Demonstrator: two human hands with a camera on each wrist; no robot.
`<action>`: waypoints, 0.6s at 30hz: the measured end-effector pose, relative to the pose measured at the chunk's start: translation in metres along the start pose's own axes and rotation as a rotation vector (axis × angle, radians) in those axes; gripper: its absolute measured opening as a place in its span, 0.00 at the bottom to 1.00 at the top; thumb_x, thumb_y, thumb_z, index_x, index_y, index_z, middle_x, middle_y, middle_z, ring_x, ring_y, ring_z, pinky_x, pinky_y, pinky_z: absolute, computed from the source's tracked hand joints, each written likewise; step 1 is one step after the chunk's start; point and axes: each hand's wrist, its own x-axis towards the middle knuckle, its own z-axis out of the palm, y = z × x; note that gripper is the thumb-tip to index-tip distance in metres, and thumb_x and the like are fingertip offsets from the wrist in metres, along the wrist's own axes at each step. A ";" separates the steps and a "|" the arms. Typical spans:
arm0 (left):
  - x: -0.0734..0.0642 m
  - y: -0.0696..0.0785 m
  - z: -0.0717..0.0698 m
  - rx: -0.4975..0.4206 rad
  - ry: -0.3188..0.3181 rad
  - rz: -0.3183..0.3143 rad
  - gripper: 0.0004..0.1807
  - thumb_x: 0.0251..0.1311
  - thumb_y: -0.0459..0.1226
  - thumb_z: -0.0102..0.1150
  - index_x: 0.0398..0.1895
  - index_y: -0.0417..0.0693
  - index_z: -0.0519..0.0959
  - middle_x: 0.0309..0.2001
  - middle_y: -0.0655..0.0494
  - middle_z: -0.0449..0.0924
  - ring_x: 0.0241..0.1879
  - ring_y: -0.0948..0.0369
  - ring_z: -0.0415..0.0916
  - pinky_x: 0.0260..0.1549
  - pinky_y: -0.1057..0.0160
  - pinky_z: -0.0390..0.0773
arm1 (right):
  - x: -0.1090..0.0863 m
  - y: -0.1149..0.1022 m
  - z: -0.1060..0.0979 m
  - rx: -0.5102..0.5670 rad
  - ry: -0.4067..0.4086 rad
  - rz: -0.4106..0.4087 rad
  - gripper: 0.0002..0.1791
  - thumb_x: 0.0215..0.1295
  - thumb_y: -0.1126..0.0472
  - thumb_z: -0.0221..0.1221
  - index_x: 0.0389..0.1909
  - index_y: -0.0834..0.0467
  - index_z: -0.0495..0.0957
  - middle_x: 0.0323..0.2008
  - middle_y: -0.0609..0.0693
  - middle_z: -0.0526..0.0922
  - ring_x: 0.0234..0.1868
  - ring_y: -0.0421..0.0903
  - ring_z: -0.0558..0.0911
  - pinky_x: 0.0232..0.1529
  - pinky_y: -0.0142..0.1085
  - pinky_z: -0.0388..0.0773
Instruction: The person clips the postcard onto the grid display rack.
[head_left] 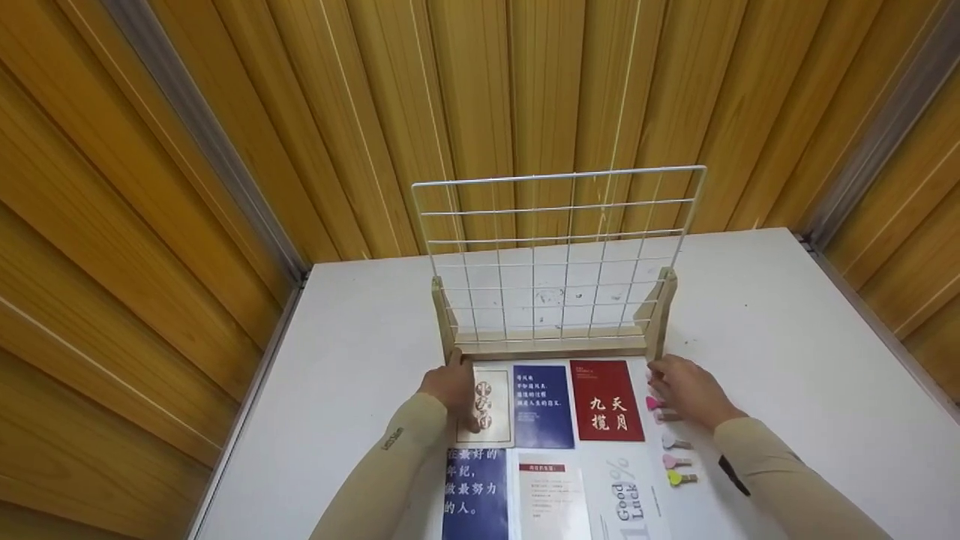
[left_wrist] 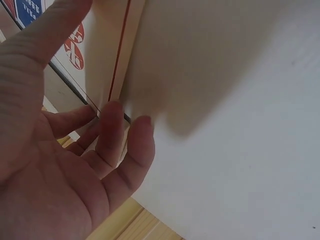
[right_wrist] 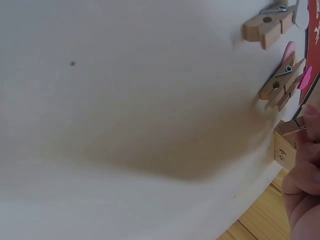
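A white wire grid (head_left: 568, 262) stands upright in a wooden base (head_left: 555, 346). My left hand (head_left: 450, 390) is beside the cream card (head_left: 495, 409) with red round characters, just in front of the base's left foot. In the left wrist view its thumb (left_wrist: 55, 30) reaches over the card while the other fingers bend loosely near the card's edge. My right hand (head_left: 690, 386) is at the base's right foot (right_wrist: 284, 150). Its fingers pinch a wooden clothespin (right_wrist: 290, 127), partly hidden by the hand.
Blue (head_left: 544, 409) and red (head_left: 609, 401) cards lie beside the cream one. Nearer are another blue card (head_left: 476, 495), a pale printed card (head_left: 555, 495) and a "Good Luck" card (head_left: 630, 495). Several heart-topped clothespins (head_left: 679, 461) lie right of them on the white table (head_left: 337, 360).
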 end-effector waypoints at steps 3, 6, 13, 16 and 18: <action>-0.001 -0.004 0.001 -0.022 0.022 -0.004 0.67 0.19 0.61 0.84 0.66 0.35 0.64 0.60 0.41 0.63 0.36 0.50 0.80 0.35 0.54 0.83 | 0.001 -0.002 -0.004 0.007 0.027 -0.033 0.13 0.64 0.69 0.64 0.49 0.69 0.81 0.37 0.54 0.80 0.39 0.54 0.80 0.44 0.53 0.79; -0.003 -0.006 0.000 -0.030 0.051 0.008 0.68 0.17 0.61 0.84 0.65 0.36 0.63 0.55 0.43 0.64 0.31 0.51 0.78 0.32 0.55 0.82 | 0.002 -0.002 -0.008 0.042 0.037 -0.015 0.11 0.65 0.68 0.63 0.47 0.67 0.82 0.38 0.54 0.79 0.41 0.55 0.80 0.46 0.55 0.78; -0.012 0.000 -0.013 -0.029 0.155 0.041 0.60 0.23 0.52 0.87 0.62 0.38 0.64 0.55 0.39 0.70 0.31 0.48 0.81 0.34 0.51 0.83 | 0.000 -0.002 -0.014 0.103 0.048 0.054 0.09 0.68 0.66 0.61 0.47 0.61 0.79 0.42 0.54 0.77 0.46 0.56 0.78 0.52 0.57 0.75; -0.011 0.000 -0.014 -0.027 0.197 0.054 0.53 0.27 0.47 0.87 0.59 0.39 0.66 0.51 0.40 0.75 0.33 0.47 0.82 0.35 0.51 0.83 | -0.001 -0.002 -0.016 0.117 0.062 0.064 0.11 0.68 0.65 0.61 0.49 0.62 0.78 0.43 0.55 0.78 0.45 0.55 0.77 0.52 0.57 0.76; -0.010 0.000 -0.016 -0.027 0.217 0.062 0.47 0.31 0.44 0.86 0.56 0.41 0.67 0.47 0.41 0.77 0.33 0.48 0.82 0.35 0.51 0.82 | -0.003 -0.002 -0.017 0.122 0.062 0.075 0.12 0.69 0.64 0.60 0.50 0.63 0.77 0.44 0.56 0.79 0.46 0.56 0.78 0.52 0.57 0.76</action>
